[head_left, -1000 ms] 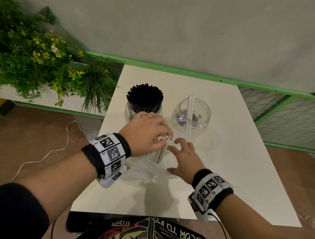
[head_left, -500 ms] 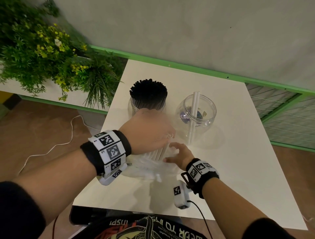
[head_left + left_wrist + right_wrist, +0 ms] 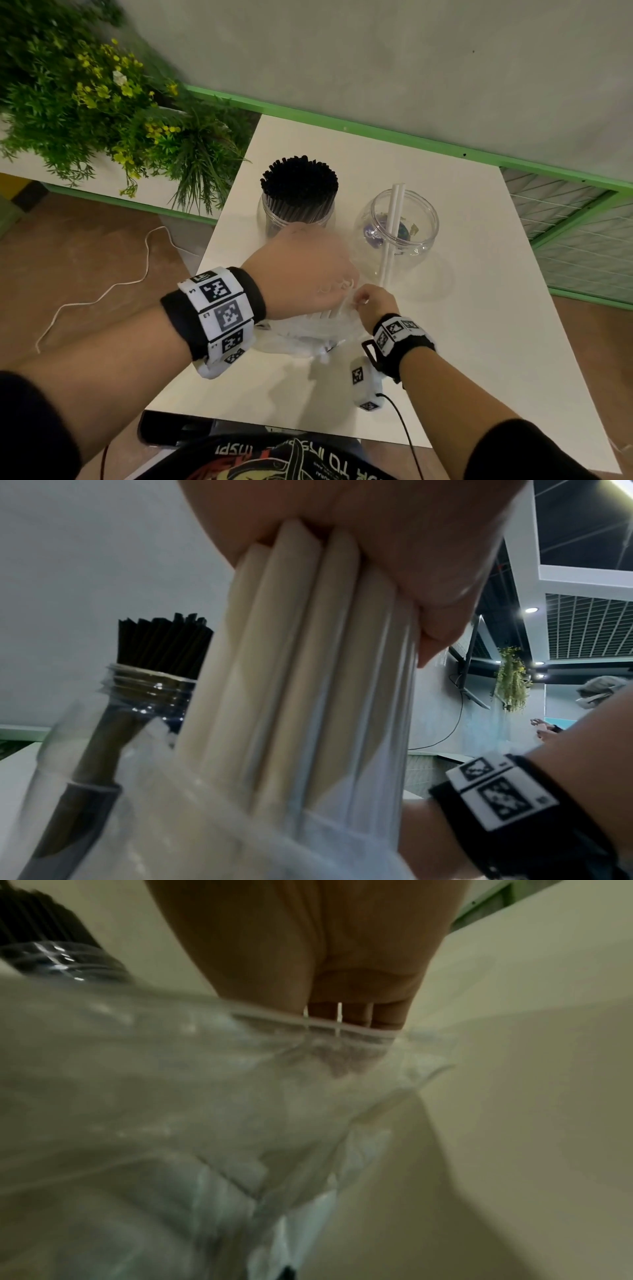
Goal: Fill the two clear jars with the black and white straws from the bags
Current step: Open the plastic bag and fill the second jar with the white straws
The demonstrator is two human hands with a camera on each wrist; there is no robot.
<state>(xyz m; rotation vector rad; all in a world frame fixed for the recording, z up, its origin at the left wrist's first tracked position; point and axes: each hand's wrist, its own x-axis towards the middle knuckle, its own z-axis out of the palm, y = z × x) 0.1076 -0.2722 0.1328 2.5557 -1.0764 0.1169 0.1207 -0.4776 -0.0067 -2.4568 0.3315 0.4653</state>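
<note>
Gripping white straws point(image 3: 301, 669), left hand point(image 3: 301, 270) (right hand point(image 3: 375, 303) pinching bag point(image 3: 205, 1096))

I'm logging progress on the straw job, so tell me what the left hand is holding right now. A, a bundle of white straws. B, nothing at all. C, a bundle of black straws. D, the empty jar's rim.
A: the left hand grips a bundle of white straws whose lower ends are still inside the clear plastic bag.
</note>
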